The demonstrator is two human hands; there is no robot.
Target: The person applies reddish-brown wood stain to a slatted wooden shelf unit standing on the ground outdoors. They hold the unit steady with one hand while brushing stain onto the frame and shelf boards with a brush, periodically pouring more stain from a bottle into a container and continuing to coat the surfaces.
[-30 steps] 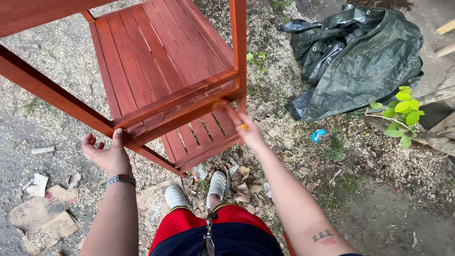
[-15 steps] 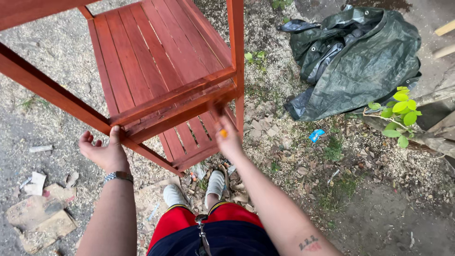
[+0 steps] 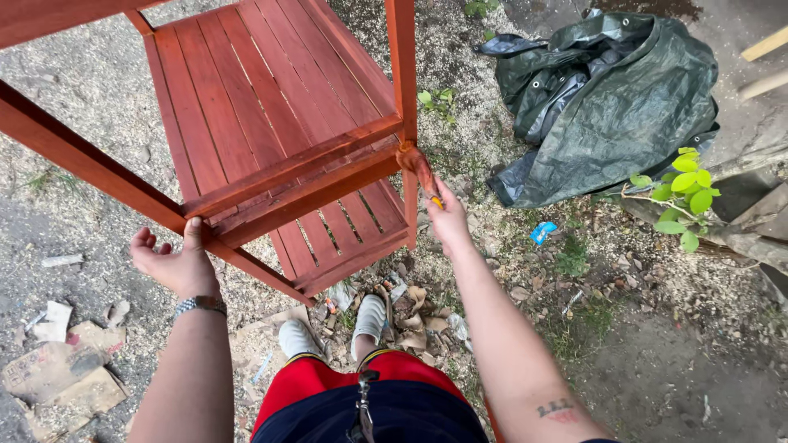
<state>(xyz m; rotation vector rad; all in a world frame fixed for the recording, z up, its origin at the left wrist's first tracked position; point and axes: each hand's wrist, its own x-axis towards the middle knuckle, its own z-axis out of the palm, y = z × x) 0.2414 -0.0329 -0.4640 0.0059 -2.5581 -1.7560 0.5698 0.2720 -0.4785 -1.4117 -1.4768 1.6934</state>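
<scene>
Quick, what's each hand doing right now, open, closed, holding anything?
Left hand: open, thumb against the red wooden frame.
Right hand: closed on a small brush-like tool at the frame's corner.

Place: it was an outdoor yard, rough and used for work.
Ground: bare gravel and dirt (image 3: 98, 82) lay underfoot, strewn with sawdust and dry leaves.
Cover: a crumpled green tarp (image 3: 624, 98) sat on the ground.
Growth: weeds and a leafy sprig (image 3: 685, 193) poked through.
Litter: cardboard scraps (image 3: 57, 377) lay about.
Work piece: a red-stained wooden slatted frame (image 3: 271, 107) stood in the open.
</scene>
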